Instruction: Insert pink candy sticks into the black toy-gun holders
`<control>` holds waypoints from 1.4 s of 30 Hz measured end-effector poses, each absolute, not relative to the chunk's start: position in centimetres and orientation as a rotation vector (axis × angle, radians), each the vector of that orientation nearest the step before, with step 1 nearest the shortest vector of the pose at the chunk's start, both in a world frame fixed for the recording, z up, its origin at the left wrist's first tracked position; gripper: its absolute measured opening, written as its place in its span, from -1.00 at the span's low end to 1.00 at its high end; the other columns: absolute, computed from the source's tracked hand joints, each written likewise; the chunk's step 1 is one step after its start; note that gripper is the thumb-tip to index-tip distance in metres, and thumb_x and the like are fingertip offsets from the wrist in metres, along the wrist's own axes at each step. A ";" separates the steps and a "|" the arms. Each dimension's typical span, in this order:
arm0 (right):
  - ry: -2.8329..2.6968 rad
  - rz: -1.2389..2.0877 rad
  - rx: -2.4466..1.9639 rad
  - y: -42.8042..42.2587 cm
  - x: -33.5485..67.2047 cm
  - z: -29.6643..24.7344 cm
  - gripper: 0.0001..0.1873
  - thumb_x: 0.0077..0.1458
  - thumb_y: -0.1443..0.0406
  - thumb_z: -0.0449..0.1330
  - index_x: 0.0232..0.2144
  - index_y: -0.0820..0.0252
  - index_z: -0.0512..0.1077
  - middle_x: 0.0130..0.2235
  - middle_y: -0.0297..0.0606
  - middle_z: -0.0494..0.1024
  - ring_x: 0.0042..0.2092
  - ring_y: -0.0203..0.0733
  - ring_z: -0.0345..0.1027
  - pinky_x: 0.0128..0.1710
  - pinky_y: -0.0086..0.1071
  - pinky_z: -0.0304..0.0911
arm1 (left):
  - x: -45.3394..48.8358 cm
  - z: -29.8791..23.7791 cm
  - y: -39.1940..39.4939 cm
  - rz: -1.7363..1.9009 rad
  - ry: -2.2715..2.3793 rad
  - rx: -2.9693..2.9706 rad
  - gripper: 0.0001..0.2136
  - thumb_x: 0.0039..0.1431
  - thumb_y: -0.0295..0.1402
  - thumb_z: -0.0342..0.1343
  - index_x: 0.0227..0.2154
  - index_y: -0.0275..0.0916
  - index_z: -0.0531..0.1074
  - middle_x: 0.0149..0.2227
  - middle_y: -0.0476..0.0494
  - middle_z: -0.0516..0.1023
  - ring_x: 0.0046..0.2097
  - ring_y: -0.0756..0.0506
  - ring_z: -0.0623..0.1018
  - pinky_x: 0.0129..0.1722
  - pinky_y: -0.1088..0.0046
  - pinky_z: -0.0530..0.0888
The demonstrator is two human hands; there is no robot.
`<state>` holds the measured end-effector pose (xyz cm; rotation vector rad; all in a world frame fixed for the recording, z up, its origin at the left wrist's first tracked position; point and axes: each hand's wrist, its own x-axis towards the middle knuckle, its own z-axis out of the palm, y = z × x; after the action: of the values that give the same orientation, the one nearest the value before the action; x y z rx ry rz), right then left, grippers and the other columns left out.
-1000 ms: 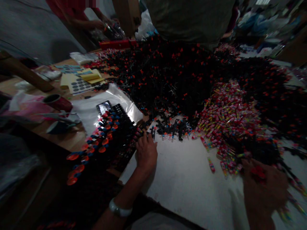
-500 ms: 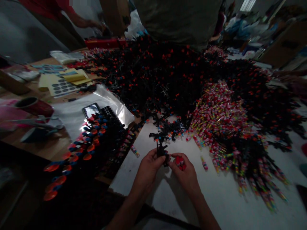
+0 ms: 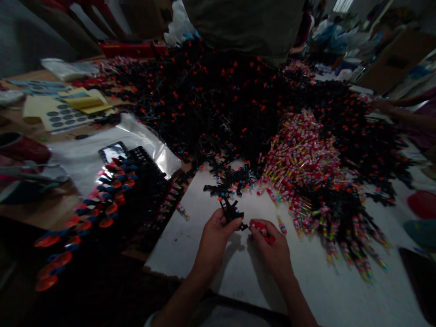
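My left hand (image 3: 214,236) pinches a small black plastic toy gun (image 3: 231,210) between thumb and fingers, above the white tabletop. Just to its right, my right hand (image 3: 274,252) is closed around several small red pieces (image 3: 259,226); they look like the red ends of the candy tubes, but the fingers cover much of them. A narrow gap separates the gun's rear end from my right fingertips. Beyond the hands lie loose black toy guns (image 3: 235,177) with orange and blue tips. The pile of colourful candy-filled tubes (image 3: 303,154) rises at the right.
A huge heap of black toy guns (image 3: 211,100) covers the back of the table. At left stand rows of orange-and-blue-tipped pieces (image 3: 116,184), beside plastic film (image 3: 160,154) and sticker sheets (image 3: 64,116). Filled guns (image 3: 354,240) lie at right, near a dark phone-like slab (image 3: 418,281). Other people work around the table.
The view has swung right, so the table's contents sit further left. My hands have drawn slightly apart, and the toy gun's rear end now shows between them.
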<state>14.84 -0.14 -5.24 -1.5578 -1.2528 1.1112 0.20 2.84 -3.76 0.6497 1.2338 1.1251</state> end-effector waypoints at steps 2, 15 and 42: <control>-1.271 1.060 -1.575 -0.3 14.8 -5.3 -0.70 0.08 0.12 0.18 -0.22 0.19 0.49 -0.28 -0.23 0.56 -0.32 -0.20 0.44 -0.31 -0.39 0.39 | 0.3 -3.9 2.7 1.143 1.235 0.647 -0.74 -0.09 -0.36 0.27 -0.28 -0.25 0.44 -0.34 -0.04 0.58 -0.32 0.00 0.52 -0.30 0.52 0.42; -1.389 0.865 -1.490 -0.8 15.0 -6.1 -0.87 0.07 0.28 0.21 -0.27 0.15 0.47 -0.33 -0.32 0.43 -0.31 -0.29 0.33 -0.33 -0.45 0.27 | 1.2 -3.7 2.4 1.161 1.256 0.657 -0.73 -0.10 -0.35 0.28 -0.32 -0.29 0.39 -0.41 0.00 0.52 -0.41 0.02 0.48 -0.38 0.50 0.46; -1.571 0.596 -1.486 -1.9 14.8 -8.0 -0.88 0.16 0.25 0.17 -0.26 0.16 0.42 -0.36 -0.31 0.43 -0.33 -0.27 0.35 -0.35 -0.43 0.30 | 2.4 -4.8 1.5 1.189 1.291 0.598 -0.75 -0.04 -0.35 0.24 -0.30 -0.28 0.34 -0.38 -0.01 0.49 -0.35 0.02 0.46 -0.32 0.50 0.42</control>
<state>14.83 -1.89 -7.96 -1.4860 -1.5713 0.5957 2.37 1.50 -4.81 0.5983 1.2911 1.1895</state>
